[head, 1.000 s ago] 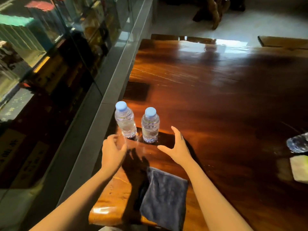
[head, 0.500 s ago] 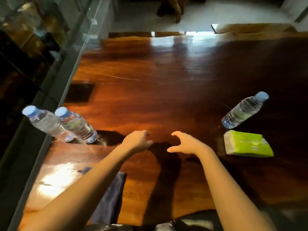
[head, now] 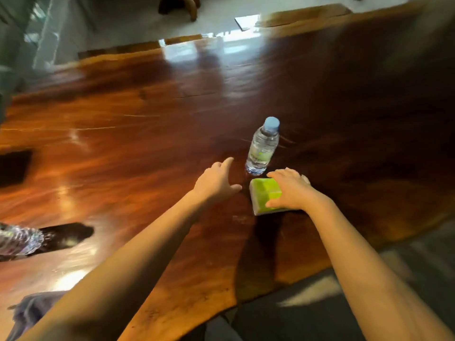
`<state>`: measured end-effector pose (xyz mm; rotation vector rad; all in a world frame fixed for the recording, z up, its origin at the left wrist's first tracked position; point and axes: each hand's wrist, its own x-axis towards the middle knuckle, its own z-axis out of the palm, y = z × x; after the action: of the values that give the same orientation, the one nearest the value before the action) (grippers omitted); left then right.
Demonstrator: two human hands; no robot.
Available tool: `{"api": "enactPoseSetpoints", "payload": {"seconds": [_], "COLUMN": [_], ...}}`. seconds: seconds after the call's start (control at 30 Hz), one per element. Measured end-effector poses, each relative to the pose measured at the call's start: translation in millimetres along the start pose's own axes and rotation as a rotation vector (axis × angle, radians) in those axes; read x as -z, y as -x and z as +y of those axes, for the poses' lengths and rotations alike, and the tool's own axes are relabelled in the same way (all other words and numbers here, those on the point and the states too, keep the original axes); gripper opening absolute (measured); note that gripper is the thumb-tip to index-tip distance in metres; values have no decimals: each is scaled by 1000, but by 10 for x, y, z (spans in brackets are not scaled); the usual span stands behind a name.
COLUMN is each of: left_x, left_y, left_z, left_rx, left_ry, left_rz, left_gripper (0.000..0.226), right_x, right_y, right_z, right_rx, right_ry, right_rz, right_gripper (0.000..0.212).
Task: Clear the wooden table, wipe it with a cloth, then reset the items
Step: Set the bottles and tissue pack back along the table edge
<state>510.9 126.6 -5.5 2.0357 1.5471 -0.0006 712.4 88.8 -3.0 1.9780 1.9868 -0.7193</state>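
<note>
On the glossy wooden table (head: 128,153) a clear water bottle (head: 262,146) with a blue cap stands upright. In front of it lies a green tissue pack (head: 263,193). My right hand (head: 291,189) lies over the pack, fingers across its far end and thumb at its near edge. My left hand (head: 216,180) hovers open with fingers spread, just left of the bottle's base, touching nothing. Another water bottle (head: 17,239) shows blurred at the left edge. A dark grey cloth (head: 32,310) lies at the near left corner, partly hidden by my left arm.
A dark rectangular recess (head: 14,166) marks the table's left side. A pale floor (head: 128,23) and wooden furniture lie beyond the far edge. The table's near edge curves irregularly above my dark lap (head: 295,313).
My view has swung right, away from the two bottles at the left. Both hands moved right: the right hand came down on the tissue pack, the left reached beside the lone bottle.
</note>
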Motion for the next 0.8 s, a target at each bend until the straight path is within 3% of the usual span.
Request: {"api": "enactPoseSetpoints", "payload": {"seconds": [0.2,0.33,0.57,0.8], "left_x": [-36,-87,-259,-216], "left_y": [-478,-721,-876,-894], "left_z": [487,617,575,540], "left_rx": [-27,-43,-22,-23], "left_ry": [346,544,676,693], "left_rz": [108,135,213,222], "left_gripper": [108,106,77,71], "right_x": [-138,-303,-479,-507], "right_y": [-90,-206,-405,-474], "right_z": [417,488,478,493], "right_rx": [12,59,158,222], "right_ry": [32,105,213,169], "right_rz": [-80,-94,-6,77], "right_gripper": [122,127,123,103]}}
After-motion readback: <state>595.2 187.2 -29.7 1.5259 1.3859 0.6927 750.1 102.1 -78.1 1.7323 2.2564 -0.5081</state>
